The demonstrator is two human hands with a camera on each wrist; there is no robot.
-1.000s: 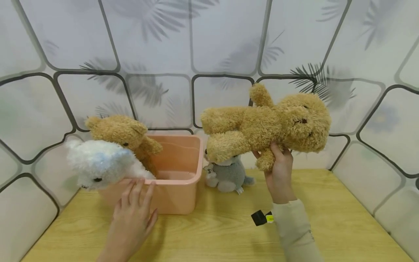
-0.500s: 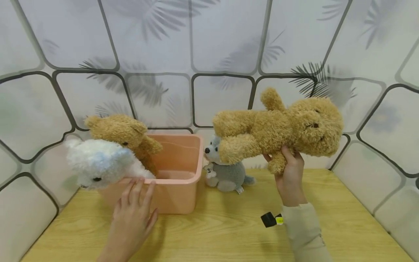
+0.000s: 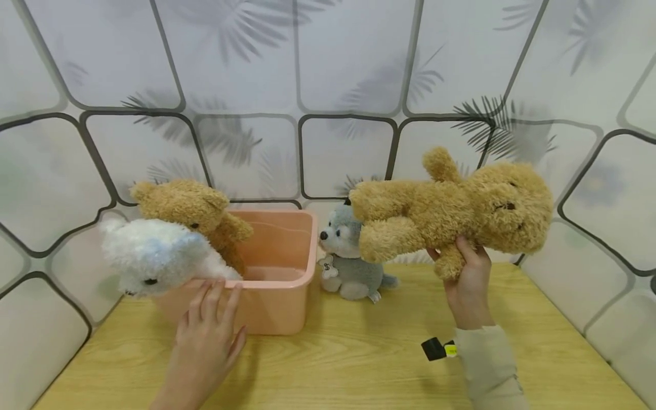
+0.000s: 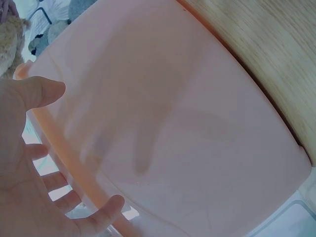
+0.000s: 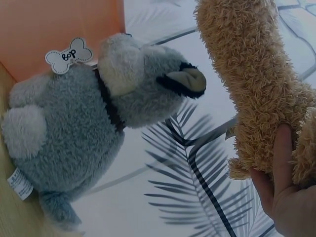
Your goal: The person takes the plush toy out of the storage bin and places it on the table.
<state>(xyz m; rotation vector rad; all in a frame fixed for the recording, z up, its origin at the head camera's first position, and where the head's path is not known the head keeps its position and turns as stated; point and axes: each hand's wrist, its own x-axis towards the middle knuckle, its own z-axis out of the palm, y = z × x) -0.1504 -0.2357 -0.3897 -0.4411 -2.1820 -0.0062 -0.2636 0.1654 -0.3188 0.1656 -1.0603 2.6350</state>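
Note:
A curly tan teddy bear (image 3: 435, 210) lies sideways in the air, its head to the right. My right hand (image 3: 468, 282) grips it at the body beside the lower arm; in the right wrist view the thumb and a finger press into the tan fur (image 5: 252, 89). My left hand (image 3: 205, 336) rests its fingertips along the front rim of a pink plastic bin (image 3: 271, 307). Seen from the left wrist, the thumb stands apart from the bin wall (image 4: 173, 123). A fluffy white plush (image 3: 159, 250) leans over the bin's front left rim, in front of another tan bear (image 3: 184, 205).
A grey plush dog (image 3: 353, 276) with a bone-shaped tag (image 5: 69, 55) sits right of the bin, partly behind the held bear's feet. Near my right sleeve is a small black-and-yellow piece (image 3: 435, 348). A patterned wall stands behind the wooden table (image 3: 348, 364).
My right hand has moved right and slightly down with the teddy bear, showing more of the grey dog's head. The left hand has stayed on the bin rim.

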